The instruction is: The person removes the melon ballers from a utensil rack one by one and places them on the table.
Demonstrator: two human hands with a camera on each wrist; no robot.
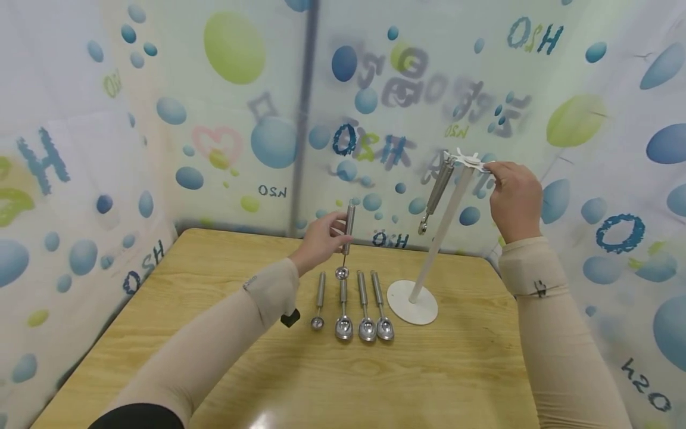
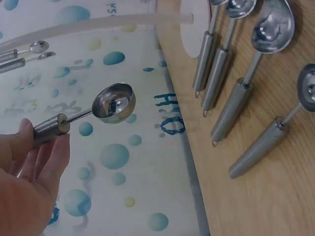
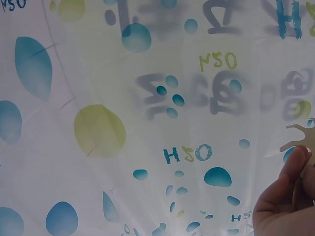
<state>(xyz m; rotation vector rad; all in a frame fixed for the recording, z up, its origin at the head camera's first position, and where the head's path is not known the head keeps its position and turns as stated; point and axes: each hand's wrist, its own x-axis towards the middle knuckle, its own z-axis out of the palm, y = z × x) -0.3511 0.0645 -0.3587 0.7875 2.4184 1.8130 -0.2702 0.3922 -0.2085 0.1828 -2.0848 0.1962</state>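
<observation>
My left hand [image 1: 323,239] grips the grey handle of a small round metal scoop [image 1: 342,273], raised above the table with its bowl hanging down. In the left wrist view the scoop's deep bowl [image 2: 114,104] shows clearly. High on the right, my right hand [image 1: 515,199] pinches an arm of the white hooked top [image 1: 469,159] of a stand. From that top hang metal scoops [image 1: 440,186] with grey handles; the left wrist view shows two. On the table, a small scoop [image 1: 317,323] lies beside three larger scoops [image 1: 367,329], all with handles pointing away.
The stand's round white base [image 1: 412,316] sits on the wooden table [image 1: 257,369], to the right of the scoops. A patterned curtain [image 1: 236,179] encloses the table at the back and sides. A small black object [image 1: 290,318] shows under my left wrist.
</observation>
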